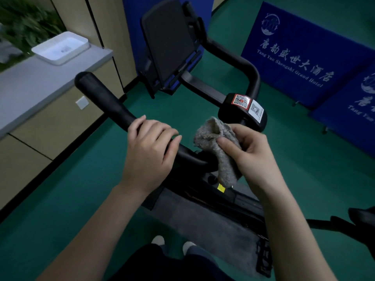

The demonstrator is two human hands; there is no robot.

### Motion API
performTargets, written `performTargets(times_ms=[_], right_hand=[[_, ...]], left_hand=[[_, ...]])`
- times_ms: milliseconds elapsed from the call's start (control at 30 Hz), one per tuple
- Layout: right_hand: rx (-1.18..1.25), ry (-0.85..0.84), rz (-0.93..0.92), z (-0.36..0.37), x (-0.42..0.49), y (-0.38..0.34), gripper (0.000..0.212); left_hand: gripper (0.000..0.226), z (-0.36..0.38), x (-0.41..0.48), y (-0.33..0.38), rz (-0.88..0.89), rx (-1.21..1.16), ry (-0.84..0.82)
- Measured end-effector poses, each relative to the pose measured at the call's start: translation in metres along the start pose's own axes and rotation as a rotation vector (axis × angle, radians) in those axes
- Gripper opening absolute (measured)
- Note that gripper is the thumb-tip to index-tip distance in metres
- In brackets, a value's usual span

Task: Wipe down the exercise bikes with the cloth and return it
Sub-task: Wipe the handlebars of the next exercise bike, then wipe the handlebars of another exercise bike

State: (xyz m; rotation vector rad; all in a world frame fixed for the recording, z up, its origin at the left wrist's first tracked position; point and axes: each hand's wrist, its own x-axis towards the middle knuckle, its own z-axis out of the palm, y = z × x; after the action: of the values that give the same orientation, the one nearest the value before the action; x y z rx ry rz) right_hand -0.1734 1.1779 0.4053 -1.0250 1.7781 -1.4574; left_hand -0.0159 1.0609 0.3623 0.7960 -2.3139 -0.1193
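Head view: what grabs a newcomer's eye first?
Centre frame, the left hand grips the black handlebar while the right hand pinches a grey cloth next to it. Behind them, the bike's dark screen rises at top centre, with blue hotel banners on the right.

green floor [60,199] | grey counter [40,84] | white basin [50,58] (slightly blurred) | blue banners [294,47]

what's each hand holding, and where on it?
Right hand grips the grey cloth around its bunched middle. Left hand grips the black handlebar at its bend.
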Motion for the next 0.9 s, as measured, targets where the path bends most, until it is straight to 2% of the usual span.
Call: performTargets(times_ms=[367, 533, 600, 767, 900], right_hand=[[0.065, -0.211, -0.1, -0.02, 0.005, 0.012, 0.017], [0.067, -0.384, -0.215, -0.003, 0.001, 0.009, 0.015], [0.072, -0.485, -0.237, 0.011, -0.005, 0.008, 0.016], [0.061, -0.7, -0.258, 0.05, -0.03, 0.01, 0.015], [0.037, -0.839, -0.28, 0.083, -0.057, 0.015, 0.013]], left_hand=[[0.025, -0.011, -0.034, 0.047, -0.246, 0.172, 0.104], [0.028, -0.028, -0.073, 0.066, -0.42, 0.296, 0.124], [0.031, -0.038, -0.092, 0.073, -0.525, 0.327, 0.088], [0.039, -0.066, -0.145, 0.084, -0.845, 0.401, -0.122], [0.04, -0.085, -0.193, 0.091, -1.05, 0.461, -0.143]])
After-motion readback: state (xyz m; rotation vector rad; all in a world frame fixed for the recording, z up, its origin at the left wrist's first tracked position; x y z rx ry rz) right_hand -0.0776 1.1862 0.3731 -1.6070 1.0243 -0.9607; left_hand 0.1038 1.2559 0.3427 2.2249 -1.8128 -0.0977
